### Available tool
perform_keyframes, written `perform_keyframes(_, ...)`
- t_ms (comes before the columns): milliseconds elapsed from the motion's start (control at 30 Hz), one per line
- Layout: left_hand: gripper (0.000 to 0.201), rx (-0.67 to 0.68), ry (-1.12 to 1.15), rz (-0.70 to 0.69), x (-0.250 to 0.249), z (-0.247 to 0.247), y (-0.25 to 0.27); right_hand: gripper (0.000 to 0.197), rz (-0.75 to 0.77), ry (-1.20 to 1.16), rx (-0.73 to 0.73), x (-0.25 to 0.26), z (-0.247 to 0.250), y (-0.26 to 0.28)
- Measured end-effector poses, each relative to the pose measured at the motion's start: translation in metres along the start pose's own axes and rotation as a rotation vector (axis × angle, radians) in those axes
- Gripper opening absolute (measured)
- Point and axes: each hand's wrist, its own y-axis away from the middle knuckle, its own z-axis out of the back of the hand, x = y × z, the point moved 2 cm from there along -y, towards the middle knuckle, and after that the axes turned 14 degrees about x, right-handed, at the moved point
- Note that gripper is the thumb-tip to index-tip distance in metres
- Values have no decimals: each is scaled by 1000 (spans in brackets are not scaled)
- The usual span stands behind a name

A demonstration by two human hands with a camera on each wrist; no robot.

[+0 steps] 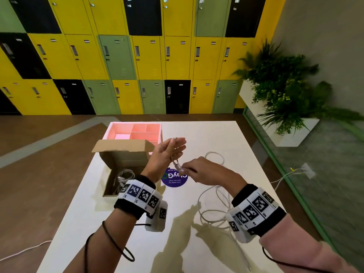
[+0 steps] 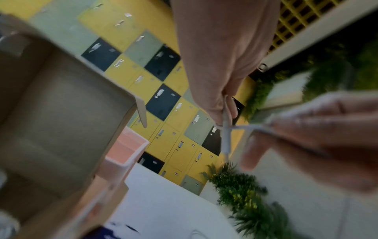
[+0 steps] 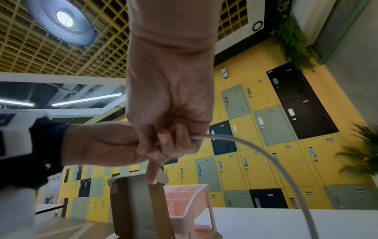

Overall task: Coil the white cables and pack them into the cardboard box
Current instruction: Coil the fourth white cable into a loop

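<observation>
My left hand (image 1: 169, 152) is raised above the white table (image 1: 137, 233), palm towards me. It pinches one end of a white cable (image 1: 175, 161) between thumb and fingers; the left wrist view shows that hand (image 2: 220, 56) pinching the cable (image 2: 226, 137). Just below and to the right, my right hand (image 1: 204, 172) grips the same cable, its fingers (image 3: 169, 137) curled round the cable (image 3: 245, 145). The rest of the cable lies in loose loops (image 1: 214, 152) on the table at the right. The open cardboard box (image 1: 122, 154) stands left of my hands with coiled white cables (image 1: 124, 175) inside.
A pink divided tray (image 1: 136, 131) stands behind the box. A purple round sticker (image 1: 174, 180) is on the table under my hands. Lockers (image 1: 137, 66) line the far wall, and a white planter (image 1: 291, 133) stands at the right. On the floor, a cable (image 1: 283, 177) runs to a socket.
</observation>
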Motion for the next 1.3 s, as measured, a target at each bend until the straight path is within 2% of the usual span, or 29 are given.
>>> perform_keyframes(100,31,-3,-268,52,5,-1,1,26,41,69,-29,4,7,3)
perform_keyframes(233,37,92,-415,134,2,-3,3,17,133,11,-117,4,23,7)
perform_keyframes(367,42,168,-244,207,-2,-9,6,20,183,-130,-275,-2,37,10)
perform_keyframes(433,44,213,-167,209,-4,-12,7,18,219,-253,-312,-4,40,11)
perform_keyframes(567,59,304,52,193,-7,-19,9,18,240,-461,-368,-16,39,7)
perform_keyframes(633,63,335,153,220,-6,-19,9,21,216,-462,-353,-20,37,5)
perform_keyframes(767,61,383,243,289,-8,-17,6,37,178,-296,-287,-20,32,3)
perform_keyframes(967,55,320,195,362,-9,-16,5,31,189,-224,-256,-20,26,0)
perform_keyframes(1100,43,222,173,325,-6,-14,4,27,230,-200,-333,-21,26,1)
perform_keyframes(1200,36,154,246,256,-5,-12,7,29,223,-234,-410,-22,29,3)
perform_keyframes(1300,34,154,256,231,-7,-14,10,29,204,-293,-436,-22,27,2)
